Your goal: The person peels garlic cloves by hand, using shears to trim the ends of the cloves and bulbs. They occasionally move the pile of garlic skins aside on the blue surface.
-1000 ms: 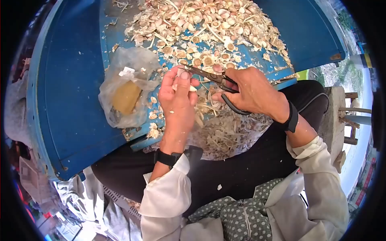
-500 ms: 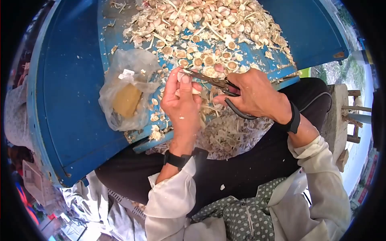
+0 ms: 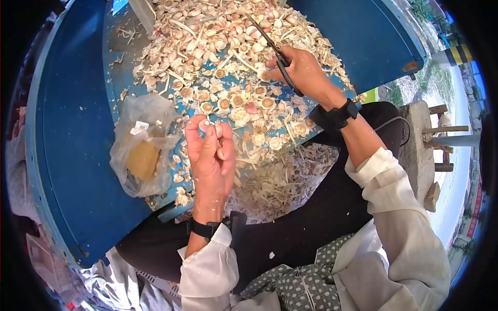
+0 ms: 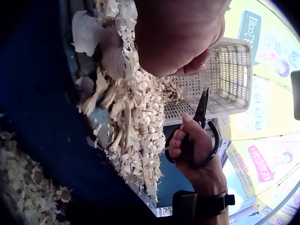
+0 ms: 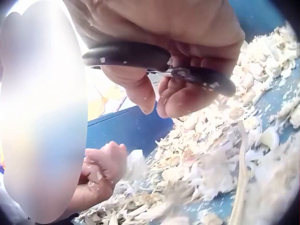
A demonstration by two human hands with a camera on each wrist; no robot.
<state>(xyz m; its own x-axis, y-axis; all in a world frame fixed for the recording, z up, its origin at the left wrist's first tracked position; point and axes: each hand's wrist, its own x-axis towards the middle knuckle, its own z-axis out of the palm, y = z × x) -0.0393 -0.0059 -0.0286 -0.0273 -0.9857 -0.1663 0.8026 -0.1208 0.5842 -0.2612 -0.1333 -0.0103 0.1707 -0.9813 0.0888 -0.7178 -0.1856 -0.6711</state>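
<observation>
In the head view, the left hand (image 3: 210,155) holds garlic cloves (image 3: 218,129) between its thumb and curled fingers, above the lower left of the garlic pile (image 3: 228,36). Dark-handled scissors (image 3: 282,61) are gripped by the right hand (image 3: 306,75), their blades pointing up and left over the pile. The left wrist view shows the right hand (image 4: 199,145) with fingers through the scissor handles (image 4: 216,140). From the right wrist, the thumb and fingertips look close together beneath the handles (image 5: 126,54).
A clear plastic bag (image 3: 148,116) with a yellowish block lies left of the pile on the blue surface (image 3: 72,129). Cut root ends and stalks are scattered near the front. Trimmings (image 3: 280,192) lie below its edge. A white basket (image 4: 229,79) stands beyond the pile in the left wrist view.
The right hand has moved up and away from the left hand with the scissors, over the pile. The left hand sits lower and farther left in the view, still holding garlic.
</observation>
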